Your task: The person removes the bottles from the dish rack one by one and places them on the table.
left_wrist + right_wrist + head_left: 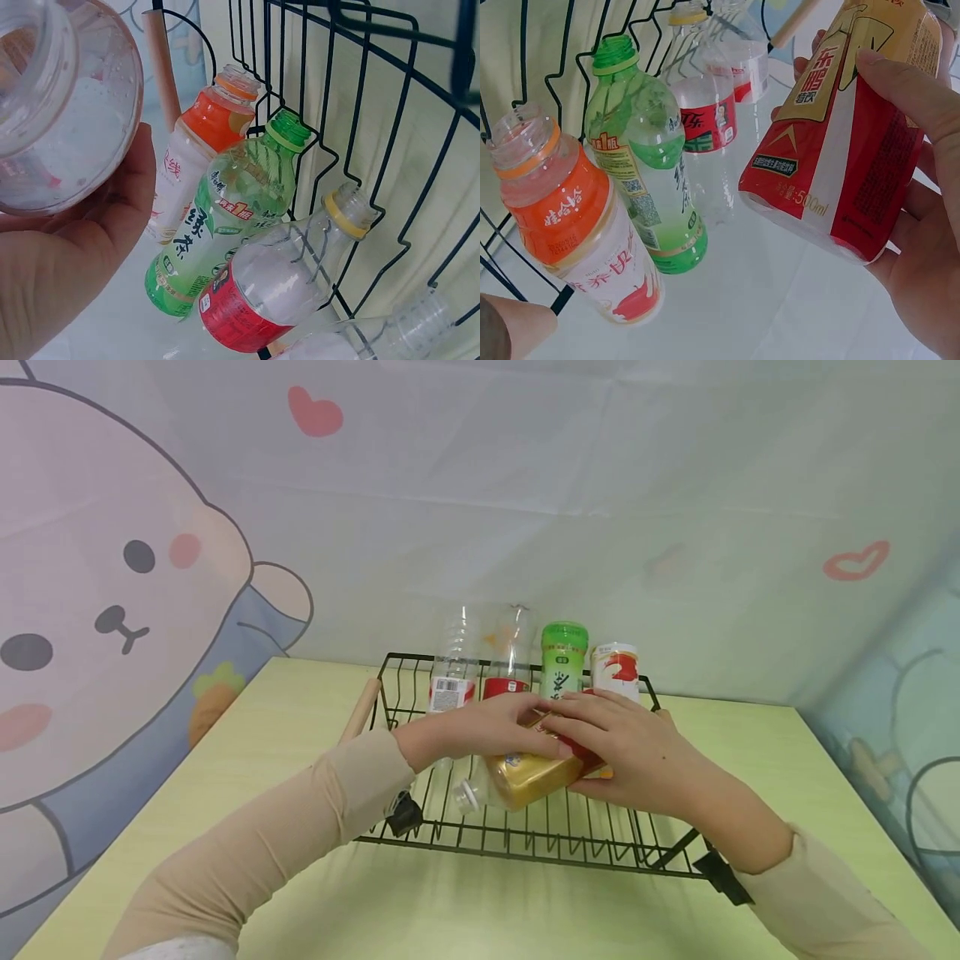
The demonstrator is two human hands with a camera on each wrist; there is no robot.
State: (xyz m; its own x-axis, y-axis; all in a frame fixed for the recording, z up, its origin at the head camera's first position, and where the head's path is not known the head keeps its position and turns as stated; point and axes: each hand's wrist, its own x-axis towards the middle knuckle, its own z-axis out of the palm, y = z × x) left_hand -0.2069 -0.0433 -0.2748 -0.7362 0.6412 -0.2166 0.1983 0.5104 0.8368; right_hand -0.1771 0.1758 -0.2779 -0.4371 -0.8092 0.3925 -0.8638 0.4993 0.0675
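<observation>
A gold and red drink bottle [534, 779] is held between both hands over the black wire rack [540, 852]. It lies tilted, its uncapped clear neck pointing down and to the left in the head view. My left hand [491, 727] grips the gold part near the neck. The right hand [637, 752] holds the red end, its thumb across the label [832, 150] in the right wrist view. Behind the hands, a clear bottle with a white label [452, 692], a red-labelled clear bottle [510, 652], a green tea bottle [564, 660] and a white-and-red bottle [615, 670] stand neck down in the rack.
The rack has a wooden handle [362, 710] on its left side and black corner pieces [405, 814] at the front. It stands on a pale yellow-green table [360, 910]. A printed cloth [600, 468] hangs behind the table.
</observation>
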